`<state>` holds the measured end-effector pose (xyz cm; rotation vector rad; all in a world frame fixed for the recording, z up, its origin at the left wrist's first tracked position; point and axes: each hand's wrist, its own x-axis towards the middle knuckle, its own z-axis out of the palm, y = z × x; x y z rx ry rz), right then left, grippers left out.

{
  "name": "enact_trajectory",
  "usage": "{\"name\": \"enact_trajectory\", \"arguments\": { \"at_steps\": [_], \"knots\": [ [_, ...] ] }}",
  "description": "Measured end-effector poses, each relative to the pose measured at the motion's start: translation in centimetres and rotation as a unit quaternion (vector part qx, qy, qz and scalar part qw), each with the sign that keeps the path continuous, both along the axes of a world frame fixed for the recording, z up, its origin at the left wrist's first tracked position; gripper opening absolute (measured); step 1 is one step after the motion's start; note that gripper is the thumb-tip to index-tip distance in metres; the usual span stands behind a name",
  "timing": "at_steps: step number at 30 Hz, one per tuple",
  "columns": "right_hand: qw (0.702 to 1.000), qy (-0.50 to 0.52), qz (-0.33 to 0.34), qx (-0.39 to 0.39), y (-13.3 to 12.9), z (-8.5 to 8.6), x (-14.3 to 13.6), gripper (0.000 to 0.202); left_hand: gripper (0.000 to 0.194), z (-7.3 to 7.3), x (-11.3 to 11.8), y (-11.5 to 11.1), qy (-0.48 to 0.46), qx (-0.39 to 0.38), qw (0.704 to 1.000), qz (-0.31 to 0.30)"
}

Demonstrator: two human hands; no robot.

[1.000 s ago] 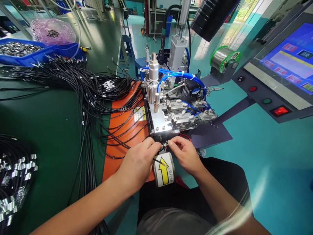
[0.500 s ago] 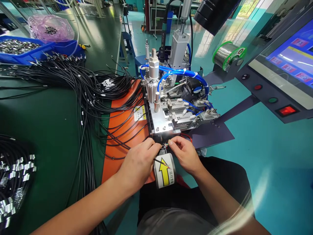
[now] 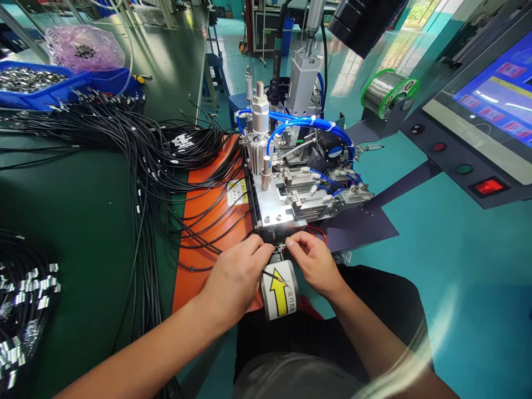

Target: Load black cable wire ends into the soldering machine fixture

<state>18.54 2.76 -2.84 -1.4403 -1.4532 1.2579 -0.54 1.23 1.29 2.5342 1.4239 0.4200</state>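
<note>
Fingers of my left hand (image 3: 238, 270) are closed round a black cable at the front of the metal soldering machine (image 3: 276, 208). From under that hand pokes a second black cable end (image 3: 275, 276), its bare coloured wires lying over a white roller (image 3: 270, 310) with a yellow arrow. My right hand (image 3: 315, 265) pinches tiny coloured wires (image 3: 283, 245) between thumb and forefinger, close to the left fingertips. Both hands meet at a small dark holder (image 3: 277, 256) just above the roller. Exactly how the wires sit in it is too small to tell.
Black cables (image 3: 166, 149) spread over the green table and the orange sheet (image 3: 199, 221). A blue bin (image 3: 37, 102) of metal parts stands at the back left. On the right are a solder spool (image 3: 384, 94) and a control panel (image 3: 477, 149) with a screen.
</note>
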Motion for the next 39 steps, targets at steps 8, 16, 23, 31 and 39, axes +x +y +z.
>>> {"name": "enact_trajectory", "arguments": {
  "at_steps": [8,16,23,31,39],
  "knots": [
    [1.000,0.001,-0.005,-0.001,-0.06,0.00,-0.16,0.028,0.017,0.14,0.16,-0.06,0.044,0.037,0.998,-0.001],
    [1.000,0.002,-0.008,0.004,-0.22,-0.33,-0.14,0.027,0.015,0.13,0.20,0.02,0.041,0.061,0.997,-0.001],
    [1.000,-0.013,-0.010,0.009,-0.16,0.11,-0.30,0.027,0.024,-0.04,0.14,-0.08,0.054,0.063,0.997,-0.006],
    [0.999,-0.029,-0.014,0.024,-0.23,0.36,-0.39,0.026,0.025,0.28,0.30,-0.17,0.081,0.063,0.995,-0.004],
    [0.999,-0.028,-0.015,0.018,-0.26,0.03,-0.44,0.027,0.017,0.62,0.39,0.04,0.090,0.064,0.994,0.000]
  ]
}}
